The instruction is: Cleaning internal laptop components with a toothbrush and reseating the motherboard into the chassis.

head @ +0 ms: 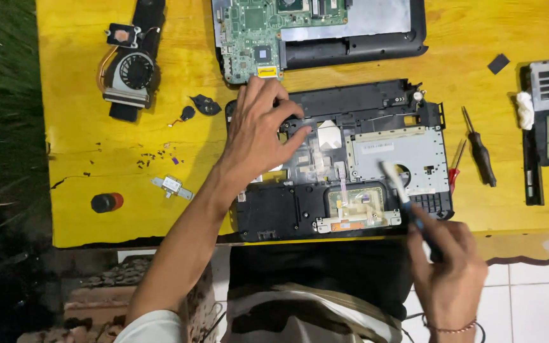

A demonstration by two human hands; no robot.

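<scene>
My left hand is bare, with no ring or watch on it, and the forearm behind it is uncovered up to a short white sleeve at the bottom edge of the view. My right hand is bare too, and its wrist carries a thin beaded bracelet of reddish beads. Below, my lap shows dark clothing with a pale band across it.
</scene>
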